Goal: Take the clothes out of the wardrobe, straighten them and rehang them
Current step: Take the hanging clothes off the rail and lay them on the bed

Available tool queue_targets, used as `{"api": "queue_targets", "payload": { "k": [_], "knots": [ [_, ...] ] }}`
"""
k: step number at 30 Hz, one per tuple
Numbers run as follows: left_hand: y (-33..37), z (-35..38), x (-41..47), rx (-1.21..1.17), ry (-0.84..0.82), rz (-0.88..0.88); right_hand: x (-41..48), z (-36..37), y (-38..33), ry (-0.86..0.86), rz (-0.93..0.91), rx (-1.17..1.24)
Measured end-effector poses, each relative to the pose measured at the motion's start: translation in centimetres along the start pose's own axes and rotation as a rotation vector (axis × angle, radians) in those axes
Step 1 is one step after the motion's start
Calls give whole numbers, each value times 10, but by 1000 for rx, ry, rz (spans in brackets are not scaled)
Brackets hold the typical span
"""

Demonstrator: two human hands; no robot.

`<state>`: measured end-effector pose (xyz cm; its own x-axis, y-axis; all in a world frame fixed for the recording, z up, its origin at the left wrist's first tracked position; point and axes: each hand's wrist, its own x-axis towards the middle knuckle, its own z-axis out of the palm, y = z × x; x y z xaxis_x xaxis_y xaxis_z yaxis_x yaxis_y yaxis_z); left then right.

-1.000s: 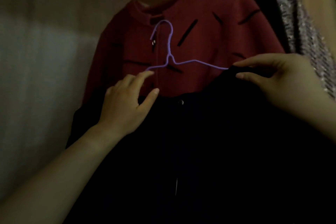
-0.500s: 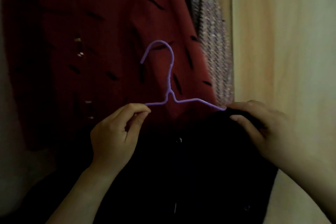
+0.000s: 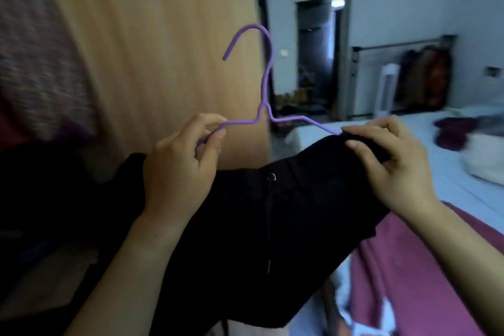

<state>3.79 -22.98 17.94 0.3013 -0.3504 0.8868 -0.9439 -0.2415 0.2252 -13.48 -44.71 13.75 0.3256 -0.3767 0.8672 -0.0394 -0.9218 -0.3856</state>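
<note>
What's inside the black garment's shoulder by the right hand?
One arm of the purple hanger enters the black garment under the right hand; fabric hides its end. The left hand pinches the bare arm.

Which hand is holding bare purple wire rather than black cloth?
The left hand: its fingers pinch the purple hanger's uncovered arm. The right hand grips the black garment over the other arm.
</note>
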Motion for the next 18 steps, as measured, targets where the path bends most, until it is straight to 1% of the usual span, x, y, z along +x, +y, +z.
{"api": "queue_targets", "payload": {
  "k": [5,8,13,18],
  "knots": [
    [92,103,-29,-287,-129,-7,-57,-113,72,45,147,-222],
    [143,160,-47,-450,-247,-20,-88,-171,108,79,241,-333],
    [193,234,-72,-630,-406,-63,-119,-223,158,70,340,-466],
    [213,318,-93,-771,-537,-199,-127,-237,230,35,373,-561]
  ]
}}
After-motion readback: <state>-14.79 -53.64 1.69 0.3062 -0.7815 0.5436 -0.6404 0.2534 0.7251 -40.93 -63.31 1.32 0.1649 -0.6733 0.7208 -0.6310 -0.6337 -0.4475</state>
